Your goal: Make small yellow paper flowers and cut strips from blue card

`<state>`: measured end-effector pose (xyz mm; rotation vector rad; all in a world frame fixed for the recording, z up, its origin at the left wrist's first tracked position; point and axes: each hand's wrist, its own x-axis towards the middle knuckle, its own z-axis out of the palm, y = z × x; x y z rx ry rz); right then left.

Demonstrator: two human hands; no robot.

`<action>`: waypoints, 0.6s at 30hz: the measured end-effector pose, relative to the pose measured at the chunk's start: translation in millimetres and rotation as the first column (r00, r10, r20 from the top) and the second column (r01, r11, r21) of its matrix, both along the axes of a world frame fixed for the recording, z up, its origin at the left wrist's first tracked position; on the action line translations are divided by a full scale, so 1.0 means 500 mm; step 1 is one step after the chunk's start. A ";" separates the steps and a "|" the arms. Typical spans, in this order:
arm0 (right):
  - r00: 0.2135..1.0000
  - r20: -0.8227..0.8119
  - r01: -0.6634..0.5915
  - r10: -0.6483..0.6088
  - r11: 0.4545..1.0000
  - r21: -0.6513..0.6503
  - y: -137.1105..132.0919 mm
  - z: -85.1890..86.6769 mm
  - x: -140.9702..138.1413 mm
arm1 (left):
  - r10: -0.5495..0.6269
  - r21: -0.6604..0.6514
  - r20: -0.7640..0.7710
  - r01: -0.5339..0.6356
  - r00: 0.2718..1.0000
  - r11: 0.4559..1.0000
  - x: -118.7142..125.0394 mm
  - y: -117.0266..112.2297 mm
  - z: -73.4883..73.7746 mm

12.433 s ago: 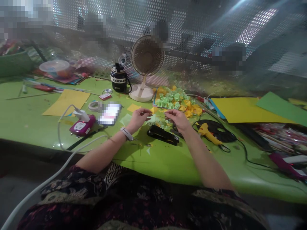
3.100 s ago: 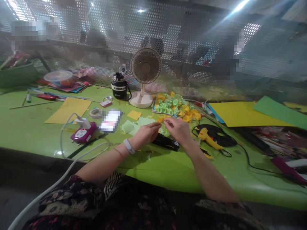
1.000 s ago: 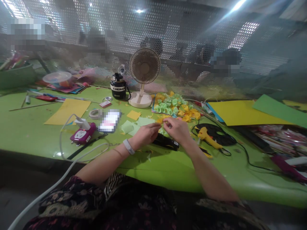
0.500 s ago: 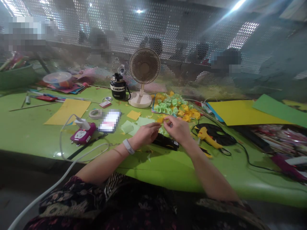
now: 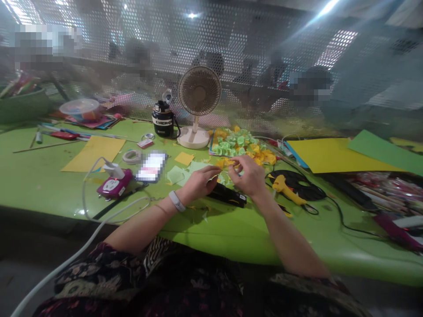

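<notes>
My left hand point(image 5: 201, 181), with a pale band on its wrist, has its fingers closed on a small orange paper piece point(image 5: 220, 164). My right hand point(image 5: 247, 177) is just to the right, thumb and forefinger pinched close to that paper; whether anything is between these fingertips is too small to tell. Just beyond the hands lies a heap of green and orange crumpled paper pieces point(image 5: 241, 141). Below them rests a black oblong object point(image 5: 228, 195), partly covered by my left hand. Pale green paper squares point(image 5: 176, 175) lie to the left of my left hand.
A yellow glue gun point(image 5: 287, 190) lies on a black disc at right. Behind stand a fan point(image 5: 194, 137) and a black bottle point(image 5: 162, 121). To the left are a phone point(image 5: 152, 167), a tape roll point(image 5: 131, 156) and a purple socket block point(image 5: 114, 185) with a white cable.
My right hand has shifted slightly up and to the right, its fingertips drawing away from my left hand's. My left hand stays nearly in place.
</notes>
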<state>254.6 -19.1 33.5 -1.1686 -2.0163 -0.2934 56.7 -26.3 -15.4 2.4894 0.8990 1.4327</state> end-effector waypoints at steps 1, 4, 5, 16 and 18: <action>1.000 0.004 -0.002 0.001 1.000 0.020 0.000 0.001 0.000 | -0.001 0.006 0.021 0.001 1.000 1.000 0.000 0.000 0.001; 1.000 -0.005 -0.015 0.015 0.998 0.068 0.002 0.003 -0.001 | -0.013 0.008 0.095 0.012 0.995 1.000 0.002 0.000 0.005; 1.000 -0.019 -0.020 0.022 0.997 0.072 0.003 0.003 -0.002 | -0.017 0.000 0.115 0.017 0.993 1.000 0.002 0.000 0.006; 0.965 -0.185 -0.211 0.186 0.970 -0.124 0.023 -0.007 0.007 | -0.053 -0.141 0.333 0.106 0.941 0.984 0.004 -0.001 0.017; 0.954 -0.205 -0.253 0.219 0.954 -0.159 0.022 -0.009 0.006 | -0.033 -0.210 0.380 0.121 0.925 0.970 0.004 -0.001 0.019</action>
